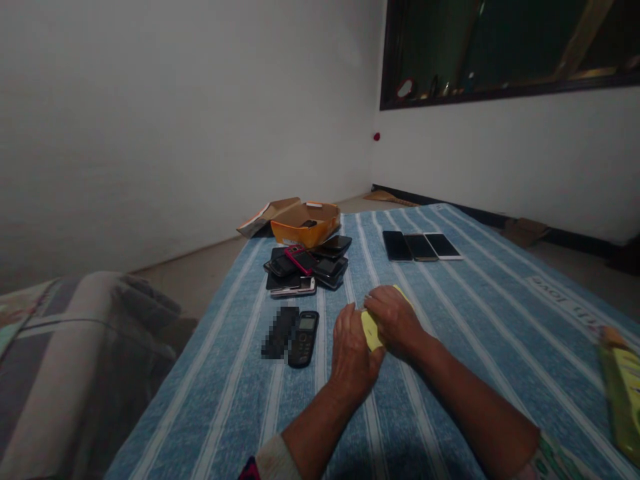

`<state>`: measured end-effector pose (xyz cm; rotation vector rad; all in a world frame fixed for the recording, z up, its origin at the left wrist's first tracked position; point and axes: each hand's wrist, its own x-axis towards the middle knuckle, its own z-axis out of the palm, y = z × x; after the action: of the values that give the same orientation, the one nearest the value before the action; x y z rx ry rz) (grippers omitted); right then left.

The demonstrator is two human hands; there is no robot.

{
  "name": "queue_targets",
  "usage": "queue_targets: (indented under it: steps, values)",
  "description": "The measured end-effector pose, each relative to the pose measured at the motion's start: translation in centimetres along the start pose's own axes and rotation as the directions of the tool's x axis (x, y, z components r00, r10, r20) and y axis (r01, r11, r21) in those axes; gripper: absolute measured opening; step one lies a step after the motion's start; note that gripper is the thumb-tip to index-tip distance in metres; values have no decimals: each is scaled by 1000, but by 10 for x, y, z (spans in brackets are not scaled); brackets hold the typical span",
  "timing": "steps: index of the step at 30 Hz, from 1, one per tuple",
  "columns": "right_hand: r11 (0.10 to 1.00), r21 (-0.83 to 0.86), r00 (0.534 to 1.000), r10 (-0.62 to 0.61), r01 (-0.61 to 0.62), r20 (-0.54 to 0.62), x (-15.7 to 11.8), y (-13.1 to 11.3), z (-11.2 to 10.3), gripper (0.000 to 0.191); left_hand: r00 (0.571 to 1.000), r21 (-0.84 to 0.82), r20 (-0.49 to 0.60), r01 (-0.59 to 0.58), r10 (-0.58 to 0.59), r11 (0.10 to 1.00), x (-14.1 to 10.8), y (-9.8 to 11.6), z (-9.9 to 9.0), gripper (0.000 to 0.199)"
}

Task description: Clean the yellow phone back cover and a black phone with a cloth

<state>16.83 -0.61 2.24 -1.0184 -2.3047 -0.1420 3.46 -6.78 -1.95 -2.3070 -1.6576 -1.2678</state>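
Near the middle of the striped cover, my left hand and my right hand come together around a yellow cloth-like piece. My left fingers are closed along its left side, with the thumb at its lower edge. The right hand is bent over its top and right side. Whether anything lies inside the yellow piece is hidden by my hands. Left of them lie a black keypad phone and a dark, pixelated flat object, side by side.
Beyond are a pile of old phones and an open orange box with a dark item inside. Three flat smartphones lie in a row at the far right. A yellow package sits at the right edge of the blue striped cover.
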Motion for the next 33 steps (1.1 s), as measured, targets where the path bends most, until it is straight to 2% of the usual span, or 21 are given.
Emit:
queue_targets:
  steps: [5, 11, 18, 29, 33]
  values:
    - [985, 15, 985, 173, -173, -17, -2, 25, 3, 25, 1000, 10, 10, 11, -11, 1000, 2, 3, -2, 76]
    - [924, 147, 934, 357, -353, 3, -2, 45, 2, 36, 1000, 22, 9, 9, -9, 1000, 2, 4, -2, 77]
    - [877, 239, 900, 434, -417, -25, -1, 47, 1, 40, 1000, 15, 12, 1, -1, 1000, 1, 3, -2, 76]
    - [839, 42, 838, 543, -542, -45, -5, 48, 3, 36, 1000, 22, -15, 3, -3, 1000, 0, 4, -1, 74]
    - [812, -14, 812, 584, -584, 2, -4, 48, -2, 33, 1000, 28, -5, 0, 0, 1000, -1, 4, -1, 74]
